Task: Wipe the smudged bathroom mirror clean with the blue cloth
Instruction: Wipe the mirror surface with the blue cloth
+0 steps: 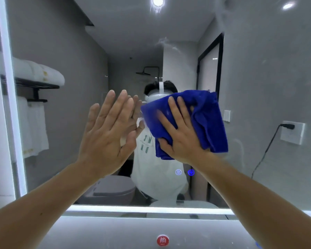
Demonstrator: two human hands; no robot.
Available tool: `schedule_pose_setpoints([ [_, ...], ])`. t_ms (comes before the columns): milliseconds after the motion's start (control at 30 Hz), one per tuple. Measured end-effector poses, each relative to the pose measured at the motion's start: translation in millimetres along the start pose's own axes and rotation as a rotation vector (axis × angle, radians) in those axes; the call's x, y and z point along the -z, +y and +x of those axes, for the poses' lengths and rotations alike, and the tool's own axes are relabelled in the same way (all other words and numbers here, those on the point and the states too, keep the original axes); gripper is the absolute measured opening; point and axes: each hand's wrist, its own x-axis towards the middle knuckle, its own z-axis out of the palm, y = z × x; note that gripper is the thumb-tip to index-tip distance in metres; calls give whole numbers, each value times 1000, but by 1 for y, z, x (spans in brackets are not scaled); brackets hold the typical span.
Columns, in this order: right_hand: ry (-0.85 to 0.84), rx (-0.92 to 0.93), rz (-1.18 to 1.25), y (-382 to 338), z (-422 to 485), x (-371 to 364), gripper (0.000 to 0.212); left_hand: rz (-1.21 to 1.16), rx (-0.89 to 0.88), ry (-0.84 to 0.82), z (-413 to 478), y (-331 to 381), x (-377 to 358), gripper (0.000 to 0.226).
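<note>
Blue cloth [211,123] lies under the right hand [181,139], pressed against the mirror [258,78].

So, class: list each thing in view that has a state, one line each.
mirror: smudged, streaks above the cloth
blue cloth: crumpled, pressed on the mirror
right hand: flat, pressing the blue cloth
left hand: open, fingers straight
touch icons: lit
plug: plugged in

Deep blue cloth [201,121], white folded towels [38,72], grey walls [269,72], red round sticker [162,240].
</note>
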Motion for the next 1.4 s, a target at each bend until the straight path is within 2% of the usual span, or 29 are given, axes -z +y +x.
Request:
schedule_pose_setpoints([
  [67, -25, 63, 10, 13, 15, 5, 60, 3, 6, 0, 12, -1, 3, 63],
  [133, -32, 44, -8, 36, 31, 13, 59, 3, 27, -8, 27, -1, 7, 67],
  [300, -38, -216, -128, 97, 85, 34, 63, -18, 107, 7, 62, 4, 12, 67],
  [433, -52, -304, -149, 89, 85, 32, 67, -6, 106, -22, 80, 13, 6, 67],
  [500, -72, -238, -117, 74, 64, 28, 68, 8, 127, -42, 87, 18, 2, 68],
  [633, -129, 38, -21, 51, 12, 21, 65, 23, 161, -65, 97, 27, -1, 68],
  [733, -209, 252, -10, 75, 10, 27, 62, 45, 155, -68, 104, 33, 7, 68],
  [800, -212, 316, -42, 105, 30, 35, 62, 62, 154, -67, 108, 32, 16, 70],
  [867, -139, 204, -69, 136, 61, 44, 63, 93, 151, -76, 110, 27, 24, 72],
  [1000, -96, -177, -151, 176, 141, 57, 66, 131, 144, -118, 115, 11, 38, 74],
  [1100, -71, -383, -140, 163, 190, 58, 70, 141, 119, -105, 122, -5, 46, 72],
  [1167, -26, -457, -125, 140, 202, 52, 72, 133, 112, -78, 126, -15, 47, 70],
  [1233, -37, -405, -121, 121, 196, 45, 74, 117, 108, -58, 131, -24, 45, 69],
  [1400, -128, -63, -96, 60, 117, 26, 72, 57, 125, 2, 142, -34, 42, 74],
])
